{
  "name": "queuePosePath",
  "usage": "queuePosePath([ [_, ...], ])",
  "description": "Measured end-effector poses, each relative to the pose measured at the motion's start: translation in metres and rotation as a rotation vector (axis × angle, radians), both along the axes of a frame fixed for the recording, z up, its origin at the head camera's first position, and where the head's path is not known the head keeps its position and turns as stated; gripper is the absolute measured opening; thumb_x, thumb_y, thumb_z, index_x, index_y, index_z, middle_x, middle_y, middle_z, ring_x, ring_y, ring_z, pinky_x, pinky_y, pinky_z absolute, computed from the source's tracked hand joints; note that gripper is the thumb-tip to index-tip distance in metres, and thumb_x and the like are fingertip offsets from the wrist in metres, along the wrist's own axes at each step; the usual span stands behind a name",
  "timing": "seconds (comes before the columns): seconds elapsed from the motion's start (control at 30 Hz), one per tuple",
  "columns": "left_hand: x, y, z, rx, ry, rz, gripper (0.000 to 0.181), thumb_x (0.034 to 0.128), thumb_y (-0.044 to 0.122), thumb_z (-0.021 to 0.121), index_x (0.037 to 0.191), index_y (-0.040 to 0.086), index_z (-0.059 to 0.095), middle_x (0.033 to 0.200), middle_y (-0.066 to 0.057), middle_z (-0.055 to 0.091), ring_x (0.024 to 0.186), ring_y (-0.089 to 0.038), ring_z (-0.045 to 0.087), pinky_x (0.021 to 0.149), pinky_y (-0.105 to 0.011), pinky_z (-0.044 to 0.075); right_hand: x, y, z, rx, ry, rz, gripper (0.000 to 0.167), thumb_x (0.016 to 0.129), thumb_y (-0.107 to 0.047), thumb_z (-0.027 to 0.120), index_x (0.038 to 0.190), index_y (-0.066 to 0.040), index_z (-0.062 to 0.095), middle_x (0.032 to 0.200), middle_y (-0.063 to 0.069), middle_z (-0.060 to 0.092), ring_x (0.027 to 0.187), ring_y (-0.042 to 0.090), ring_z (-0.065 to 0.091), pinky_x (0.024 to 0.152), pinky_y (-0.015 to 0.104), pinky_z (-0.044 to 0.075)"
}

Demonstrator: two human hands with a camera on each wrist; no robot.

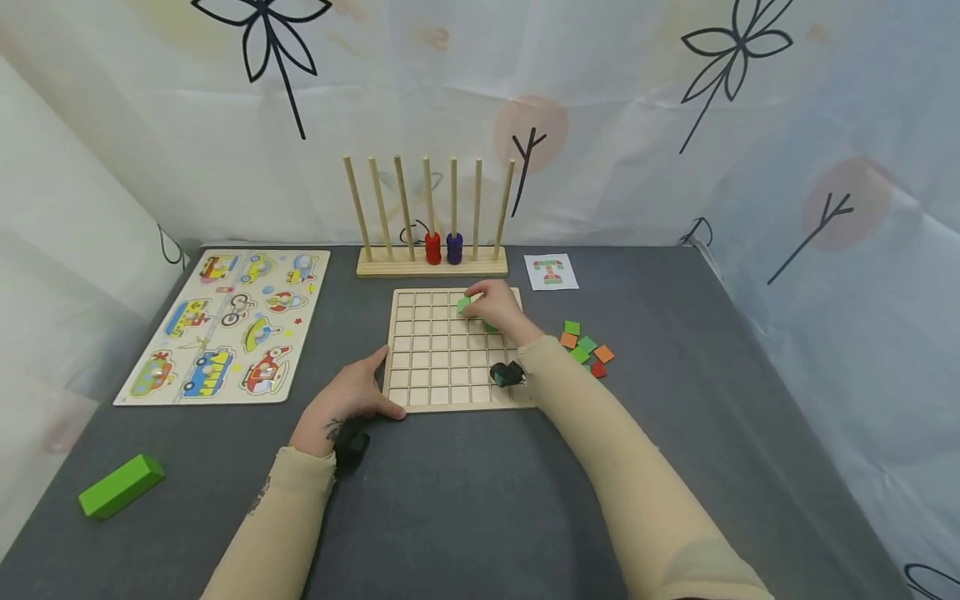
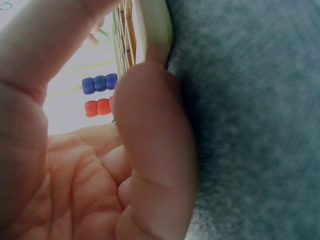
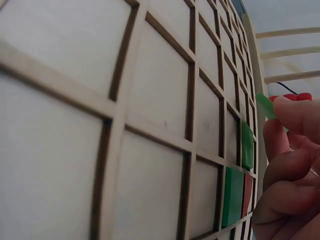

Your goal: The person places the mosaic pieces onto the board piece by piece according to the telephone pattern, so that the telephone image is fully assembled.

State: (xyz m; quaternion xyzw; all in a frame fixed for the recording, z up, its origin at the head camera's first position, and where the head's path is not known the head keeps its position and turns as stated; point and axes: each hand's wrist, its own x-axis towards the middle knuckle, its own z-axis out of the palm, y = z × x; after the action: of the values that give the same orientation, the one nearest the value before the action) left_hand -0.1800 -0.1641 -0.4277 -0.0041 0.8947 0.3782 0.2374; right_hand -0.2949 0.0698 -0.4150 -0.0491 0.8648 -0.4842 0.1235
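A square wooden grid board (image 1: 431, 350) lies on the dark table. My left hand (image 1: 351, 395) rests at its near left corner, thumb and fingers spread along two edges; the thumb (image 2: 152, 135) touches the rim in the left wrist view. Over the far rows, my right hand (image 1: 501, 310) pinches a light green square tile (image 1: 462, 306) between thumb and finger. In the right wrist view that tile (image 3: 265, 105) is tilted above the board. Two green tiles (image 3: 232, 197) and a red tile (image 3: 247, 194) sit in cells there. My right hand and forearm hide part of the board.
Loose green, orange and red tiles (image 1: 581, 355) lie to the right. A pattern card (image 1: 551, 272) and a peg rack (image 1: 432, 263) with red and blue beads stand behind. At left are a vehicle puzzle board (image 1: 225, 325) and a green block (image 1: 121, 487). Cloth walls surround the table.
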Motion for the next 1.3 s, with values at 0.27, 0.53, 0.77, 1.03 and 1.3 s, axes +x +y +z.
queuePosePath([
  [0.27,0.0,0.0,0.0,-0.006,0.004,-0.003,0.121,0.0594,0.02,0.087,0.15,0.007,0.008,0.082,-0.012,0.053,0.057,-0.018,0.05,0.057,-0.03,0.043,-0.003,-0.011,-0.003,0.121,-0.01,-0.003,0.036,0.08,-0.008,0.069,0.115,-0.006,0.064,0.115,0.011,0.061,0.079,0.018,0.053,0.071,0.03,0.044],
  [0.53,0.0,0.0,-0.001,0.003,-0.003,0.0,0.12,0.0594,0.019,0.087,0.149,0.007,0.008,0.07,-0.007,0.051,0.055,-0.018,0.049,0.055,-0.031,0.042,-0.002,-0.017,-0.002,0.289,0.031,0.027,0.035,0.081,-0.012,0.069,0.116,-0.007,0.065,0.124,0.009,0.058,0.113,0.024,0.053,0.092,0.038,0.042],
  [0.77,0.0,0.0,0.0,0.006,0.002,-0.003,0.12,0.0597,0.017,0.087,0.149,0.006,0.008,0.062,-0.004,0.049,0.053,-0.017,0.047,0.054,-0.03,0.041,0.0,-0.008,0.001,0.14,0.016,0.031,0.038,0.082,-0.012,0.067,0.119,-0.007,0.062,0.111,0.012,0.059,0.091,0.023,0.055,0.074,0.034,0.045],
  [1.03,0.001,0.002,0.001,0.007,-0.002,-0.008,0.119,0.0607,0.018,0.086,0.149,0.006,0.008,0.074,-0.009,0.051,0.056,-0.018,0.05,0.056,-0.03,0.042,0.02,0.034,0.01,-0.21,-0.026,0.05,0.045,0.083,-0.011,0.067,0.125,-0.002,0.053,0.081,0.003,0.057,0.058,0.011,0.041,0.055,0.028,0.035],
  [1.3,0.001,0.0,0.0,0.002,0.0,-0.009,0.119,0.0618,0.018,0.086,0.15,0.008,0.007,0.071,-0.009,0.053,0.057,-0.019,0.052,0.057,-0.03,0.044,0.067,0.095,0.012,-0.286,-0.065,0.003,0.049,0.084,-0.005,0.065,0.128,0.004,0.045,0.074,-0.003,0.058,0.051,0.011,0.038,0.051,0.029,0.033],
])
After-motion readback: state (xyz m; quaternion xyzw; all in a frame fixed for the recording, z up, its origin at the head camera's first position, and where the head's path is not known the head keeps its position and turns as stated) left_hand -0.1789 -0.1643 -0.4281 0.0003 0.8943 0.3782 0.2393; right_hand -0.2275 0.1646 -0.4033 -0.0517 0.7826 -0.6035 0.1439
